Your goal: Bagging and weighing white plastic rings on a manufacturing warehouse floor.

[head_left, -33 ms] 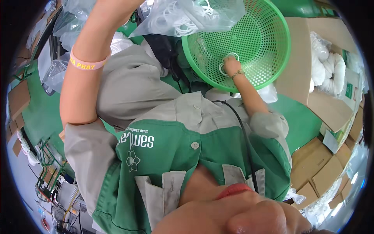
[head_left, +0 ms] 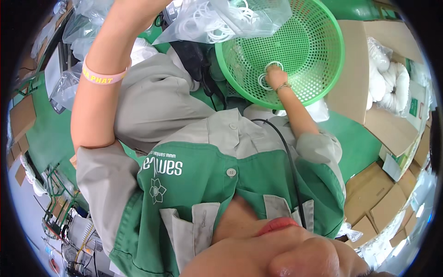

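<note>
My right hand [head_left: 277,77] reaches down into a round green plastic basket [head_left: 339,44] with perforated walls. Its fingers are closed on thin white rings [head_left: 263,82], which loop out past the fingertips over the basket's inner side. A clear plastic bag [head_left: 272,25] holding several white rings [head_left: 221,28] hangs over the basket's upper left rim. On the left, my raised left arm, with a pink wristband [head_left: 104,77], runs up to the top edge. Only the base of my left hand [head_left: 145,7] shows near the bag; its fingers are cut off.
At the right stands an open cardboard box [head_left: 348,69], with bagged white coils [head_left: 394,85] beside it. Flattened cardboard [head_left: 369,184] lies lower right. My bent leg [head_left: 152,99] is left of the basket. Clear bags [head_left: 85,30] sit upper left. A black cable [head_left: 288,161] crosses my shirt.
My right hand has shifted very slightly right, and the rings in it show a little more. The wristband on my left arm has turned slightly.
</note>
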Tool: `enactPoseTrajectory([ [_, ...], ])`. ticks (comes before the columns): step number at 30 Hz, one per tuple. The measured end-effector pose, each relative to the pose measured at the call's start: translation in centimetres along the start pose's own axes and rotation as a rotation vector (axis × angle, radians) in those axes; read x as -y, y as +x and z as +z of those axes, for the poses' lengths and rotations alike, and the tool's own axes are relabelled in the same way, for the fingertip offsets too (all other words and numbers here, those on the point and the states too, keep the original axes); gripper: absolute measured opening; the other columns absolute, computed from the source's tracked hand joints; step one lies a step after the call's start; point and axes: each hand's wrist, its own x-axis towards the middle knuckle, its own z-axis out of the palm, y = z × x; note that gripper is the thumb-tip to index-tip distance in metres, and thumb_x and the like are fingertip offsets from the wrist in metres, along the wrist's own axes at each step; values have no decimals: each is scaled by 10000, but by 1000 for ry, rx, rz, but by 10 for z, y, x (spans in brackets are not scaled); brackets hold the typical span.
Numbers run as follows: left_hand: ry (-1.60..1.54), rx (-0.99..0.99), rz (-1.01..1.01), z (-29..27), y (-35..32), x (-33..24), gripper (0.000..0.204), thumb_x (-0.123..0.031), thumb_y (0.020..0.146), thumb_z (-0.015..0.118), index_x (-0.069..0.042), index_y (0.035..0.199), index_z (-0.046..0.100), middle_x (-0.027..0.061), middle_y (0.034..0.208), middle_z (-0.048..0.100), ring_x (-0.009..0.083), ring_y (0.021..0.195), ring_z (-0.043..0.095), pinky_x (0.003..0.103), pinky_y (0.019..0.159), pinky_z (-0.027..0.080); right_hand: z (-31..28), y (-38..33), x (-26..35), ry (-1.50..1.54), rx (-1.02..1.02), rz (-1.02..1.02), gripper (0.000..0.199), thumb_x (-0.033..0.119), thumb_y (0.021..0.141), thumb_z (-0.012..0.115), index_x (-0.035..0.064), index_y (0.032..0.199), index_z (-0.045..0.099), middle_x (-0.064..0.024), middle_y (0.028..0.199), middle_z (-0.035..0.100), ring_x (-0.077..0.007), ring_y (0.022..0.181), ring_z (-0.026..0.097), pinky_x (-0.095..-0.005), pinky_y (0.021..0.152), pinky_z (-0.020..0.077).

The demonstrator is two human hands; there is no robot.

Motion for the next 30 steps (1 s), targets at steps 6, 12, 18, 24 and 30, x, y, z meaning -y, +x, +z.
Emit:
enactPoseTrajectory([
  [6, 20, -22, -25, -2, -5, -4, 633, 52, 721, 437, 22, 1346, 343, 133, 1363, 411, 37, 526, 474, 193, 488, 420, -58, 13, -24, 294, 144, 225, 280, 320, 745, 605, 98, 915, 585, -132, 808, 640, -308, 743, 621, -430, 654, 488],
  [12, 56, 37, -57, 1, 0, -13, 632, 54, 722, 430, 6, 1347, 352, 135, 1365, 409, 33, 524, 467, 190, 492, 422, -4, -15, -9, -78, 158, 124, 284, 324, 751, 604, 101, 926, 616, -90, 904, 651, -285, 854, 626, -421, 720, 513],
  [18, 44, -21, -26, -7, -9, 1, 637, 52, 723, 427, 13, 1353, 339, 134, 1367, 408, 36, 520, 466, 195, 494, 426, -42, -3, -8, 52, 135, 167, 223, 273, 742, 610, 69, 832, 601, -133, 941, 653, -298, 781, 636, -416, 707, 512],
  [24, 48, 152, -54, -11, -14, -19, 675, 75, 750, 423, -21, 1398, 259, 58, 1057, 554, 32, 485, 406, 195, 461, 370, -265, -3, -9, 1643, 83, -248, 58, 90, 790, 536, 50, 829, 517, -56, 778, 588, -93, 597, 517, -214, 537, 431],
  [30, -260, 475, -198, 15, -9, -49, 714, 126, 755, 387, -49, 1422, 200, -53, 632, 432, 11, 470, 270, 171, 429, 275, -348, 43, 86, 1021, 167, -373, 344, 327, 776, 623, 65, 972, 517, -2, 758, 552, -125, 617, 493, -211, 531, 382],
])
